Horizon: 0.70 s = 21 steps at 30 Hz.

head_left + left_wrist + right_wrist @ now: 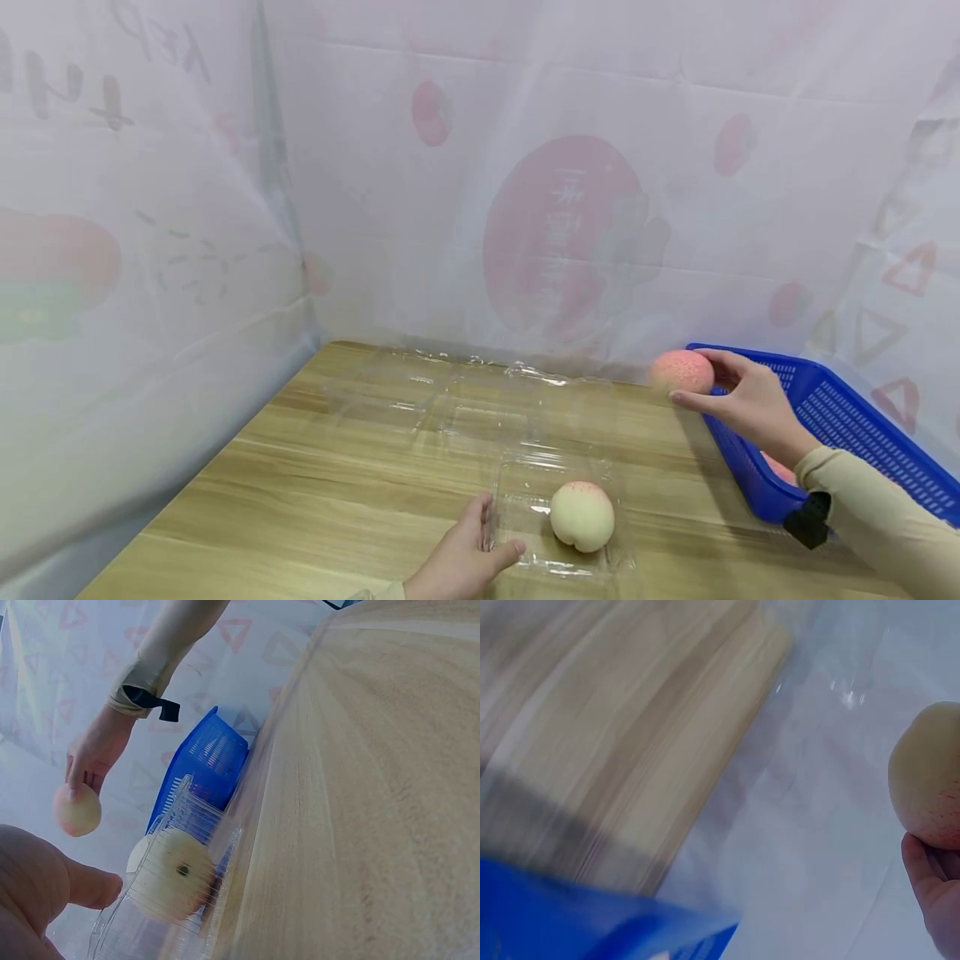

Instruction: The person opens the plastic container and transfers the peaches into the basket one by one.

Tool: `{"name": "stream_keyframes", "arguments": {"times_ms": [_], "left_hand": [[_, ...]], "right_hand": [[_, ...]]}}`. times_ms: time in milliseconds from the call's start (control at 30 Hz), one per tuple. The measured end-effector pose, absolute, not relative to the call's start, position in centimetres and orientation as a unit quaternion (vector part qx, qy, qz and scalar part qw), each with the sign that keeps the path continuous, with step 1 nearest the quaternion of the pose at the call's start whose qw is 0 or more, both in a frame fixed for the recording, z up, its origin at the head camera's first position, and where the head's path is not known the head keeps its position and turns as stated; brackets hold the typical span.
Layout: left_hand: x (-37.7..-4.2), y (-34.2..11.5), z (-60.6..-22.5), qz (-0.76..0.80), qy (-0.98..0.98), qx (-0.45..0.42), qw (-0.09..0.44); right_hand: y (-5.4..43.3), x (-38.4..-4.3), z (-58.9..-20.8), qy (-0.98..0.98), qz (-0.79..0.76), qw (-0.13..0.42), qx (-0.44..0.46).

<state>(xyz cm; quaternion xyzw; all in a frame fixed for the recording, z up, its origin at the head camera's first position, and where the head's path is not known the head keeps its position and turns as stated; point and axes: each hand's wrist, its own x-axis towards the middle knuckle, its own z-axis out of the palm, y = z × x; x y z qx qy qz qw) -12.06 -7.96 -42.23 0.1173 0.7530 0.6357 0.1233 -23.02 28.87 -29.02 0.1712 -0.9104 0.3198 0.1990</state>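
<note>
Above the near-left rim of a blue basket [757, 492], my right hand [761, 408] holds a pink-and-cream peach [681, 372] between thumb and fingers. That peach [930, 776] shows its pale side in the right wrist view. My left hand [461, 550] rests at the left side of a clear plastic box [525, 525], fingers along its outside. Its thumb [97, 886] lies right at the rim, slightly extended. Inside the box sits a pale peach [582, 517] with a pink top, toward the right.
More clear plastic boxes [487, 425] stand at the back of the wooden table [300, 500]. Pink fruit [780, 468] shows inside the basket, partly hidden by my right arm. Printed white sheeting [465, 208] hangs behind and on both sides.
</note>
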Motion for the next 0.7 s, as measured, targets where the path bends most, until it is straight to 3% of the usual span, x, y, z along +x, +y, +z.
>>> {"name": "stream_keyframes", "arguments": {"times_ms": [367,700], "left_hand": [[-11.7,-7.8,-42.2,0.638,0.75,0.121,0.126],[-11.8,-7.7,-42.1,0.631,0.756,0.127,0.12]], "right_hand": [[37.5,-24.1,-29.2,-0.94,0.283,0.172,0.078],[40.4,-24.3,-30.4,-0.964,0.233,0.126,0.04]]}}
